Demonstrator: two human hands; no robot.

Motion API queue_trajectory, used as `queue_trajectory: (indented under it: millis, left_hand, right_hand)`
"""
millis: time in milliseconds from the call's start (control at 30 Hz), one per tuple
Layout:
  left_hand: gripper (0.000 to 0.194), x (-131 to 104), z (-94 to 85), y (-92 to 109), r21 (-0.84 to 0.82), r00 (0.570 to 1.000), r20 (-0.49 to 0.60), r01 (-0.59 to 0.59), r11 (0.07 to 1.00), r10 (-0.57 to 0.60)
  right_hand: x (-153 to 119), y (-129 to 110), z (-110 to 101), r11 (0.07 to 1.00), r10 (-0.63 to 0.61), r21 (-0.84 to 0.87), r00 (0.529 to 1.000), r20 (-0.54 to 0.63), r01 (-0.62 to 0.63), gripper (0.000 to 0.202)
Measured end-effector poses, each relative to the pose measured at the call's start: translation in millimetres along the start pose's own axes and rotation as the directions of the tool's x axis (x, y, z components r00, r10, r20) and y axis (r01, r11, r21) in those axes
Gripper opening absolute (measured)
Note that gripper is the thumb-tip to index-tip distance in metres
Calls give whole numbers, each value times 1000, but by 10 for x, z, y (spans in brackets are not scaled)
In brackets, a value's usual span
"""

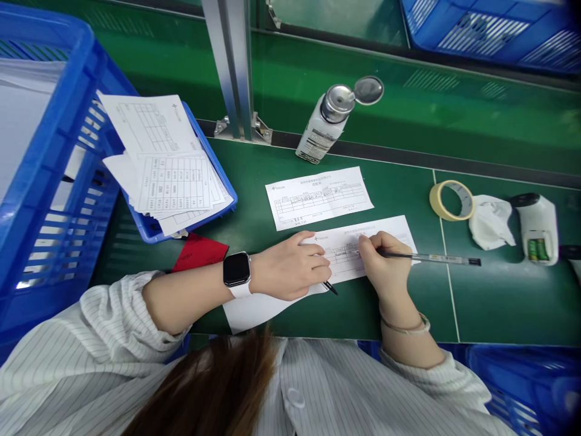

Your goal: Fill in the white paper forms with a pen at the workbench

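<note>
My right hand (387, 266) is closed around a clear-barrelled pen (440, 258), its writing end over a printed form (390, 233) with handwriting in its table. My left hand (290, 266) rests on the left part of that form, fingers bent and close together. From under those fingers pokes a black pen cap (331, 288); the grip on it is mostly hidden. Beneath the left hand and wrist lies another white sheet (254, 310). Just beyond, a second form (320, 198) with handwritten entries lies flat on the green table.
At left, a blue tray (227, 203) holds stacked paper slips (172, 181), beside a large blue crate (97, 79) and a red piece (200, 251). A dispenser bottle (320, 130) stands behind. Rightward lie a tape roll (436, 203), crumpled tissue (490, 224) and white handheld device (538, 221).
</note>
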State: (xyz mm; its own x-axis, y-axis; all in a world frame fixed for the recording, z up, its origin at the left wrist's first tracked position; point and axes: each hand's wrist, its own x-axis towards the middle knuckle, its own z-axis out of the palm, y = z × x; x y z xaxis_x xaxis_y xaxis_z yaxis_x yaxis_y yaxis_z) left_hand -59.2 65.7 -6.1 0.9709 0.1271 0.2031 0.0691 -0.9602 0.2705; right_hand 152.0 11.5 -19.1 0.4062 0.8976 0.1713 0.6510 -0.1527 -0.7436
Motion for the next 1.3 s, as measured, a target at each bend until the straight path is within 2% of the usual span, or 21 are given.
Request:
queue_trajectory:
  millis: [1033, 1300]
  left_hand:
    - [12, 3, 1, -1, -11, 1000, -30, 0, 1000, -1]
    - [13, 1, -1, -3, 3, 1000, -5, -1, 1000, 1]
  right_hand:
    - [1, -13, 15, 998, -27, -64, 1000, 16, 28, 34]
    - [0, 15, 20, 999, -30, -40, 999, 24, 31, 35]
